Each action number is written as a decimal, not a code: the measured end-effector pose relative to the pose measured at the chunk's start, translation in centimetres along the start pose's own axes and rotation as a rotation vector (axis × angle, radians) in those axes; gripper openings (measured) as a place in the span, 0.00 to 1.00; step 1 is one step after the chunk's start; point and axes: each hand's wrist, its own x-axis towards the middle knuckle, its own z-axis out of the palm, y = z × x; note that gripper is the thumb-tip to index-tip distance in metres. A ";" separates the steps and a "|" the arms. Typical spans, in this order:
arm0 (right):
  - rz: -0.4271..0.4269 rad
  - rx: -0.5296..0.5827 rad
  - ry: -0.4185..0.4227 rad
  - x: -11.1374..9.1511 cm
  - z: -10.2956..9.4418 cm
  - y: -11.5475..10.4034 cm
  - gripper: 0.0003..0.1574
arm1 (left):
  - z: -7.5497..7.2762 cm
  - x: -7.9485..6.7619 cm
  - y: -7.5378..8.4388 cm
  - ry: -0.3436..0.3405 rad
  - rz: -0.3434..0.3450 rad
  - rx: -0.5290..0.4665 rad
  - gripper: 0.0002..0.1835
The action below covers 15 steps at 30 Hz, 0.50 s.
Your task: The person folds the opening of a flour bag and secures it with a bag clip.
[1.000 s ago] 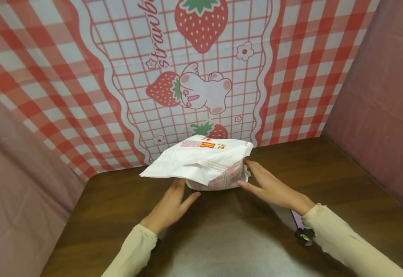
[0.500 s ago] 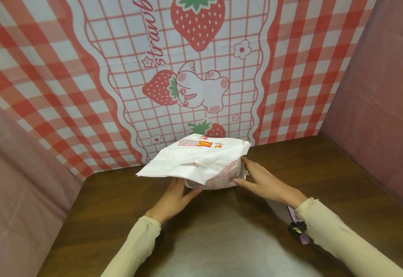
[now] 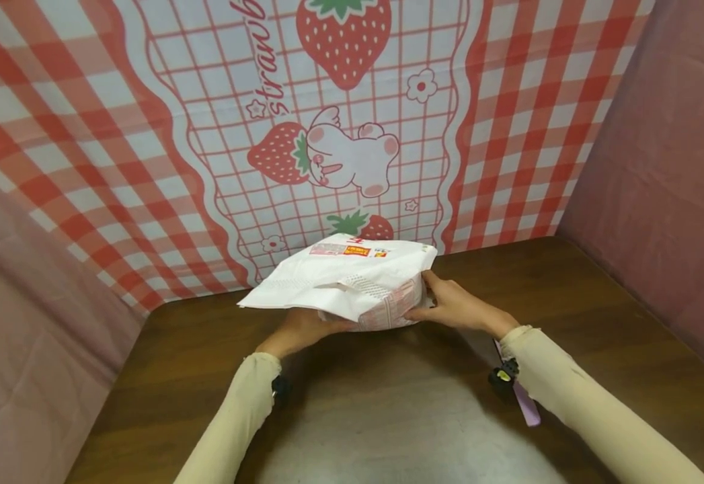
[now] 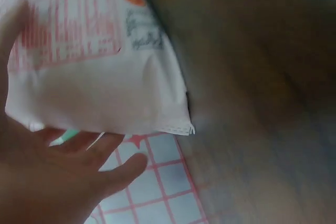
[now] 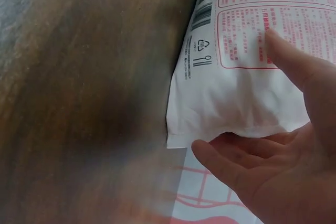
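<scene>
A white packet point(image 3: 327, 279) with red and yellow print on top stands on the brown table near the back cloth. Its near face carries dense pink printing, and its white end flap juts toward the left. My left hand point(image 3: 306, 328) holds the packet's left side, partly hidden under the flap. On the other side my right hand point(image 3: 457, 304) grips it, thumb on the near face. The right wrist view shows the packet point(image 5: 241, 95) with a barcode and recycling mark, fingers behind it. In the left wrist view, the left thumb lies over the packet point(image 4: 94, 93).
A checked strawberry cloth point(image 3: 352, 161) hangs behind the table point(image 3: 412, 403). Pink curtains stand at the left point(image 3: 19, 323) and the right point(image 3: 660, 168). A lilac strip point(image 3: 527, 407) lies on the table by the right wrist, partly covered by a black wrist camera point(image 3: 501, 376).
Both hands have closed in on the packet's sides. The left thumb has come up against its near face, and the right thumb has moved onto it. The packet stays about where it was.
</scene>
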 end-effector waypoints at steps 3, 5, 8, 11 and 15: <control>0.019 0.026 -0.017 0.2 0.2 0.2 0.55 | -0.2 0.2 0.0 -0.082 -0.074 -0.070 0.28; 0.042 0.044 -0.023 0.3 0.4 0.4 0.56 | -0.3 0.3 -0.2 -0.119 -0.094 -0.069 0.27; 0.064 0.036 -0.017 0.4 0.8 0.7 0.59 | -0.2 0.5 -0.3 -0.137 -0.081 -0.037 0.25; 0.078 0.023 0.001 0.5 1.1 1.0 0.60 | -0.2 0.7 -0.4 -0.128 -0.082 0.015 0.27; 0.087 0.049 0.012 0.7 1.3 1.0 0.59 | -0.4 0.7 -0.5 -0.119 -0.126 0.069 0.30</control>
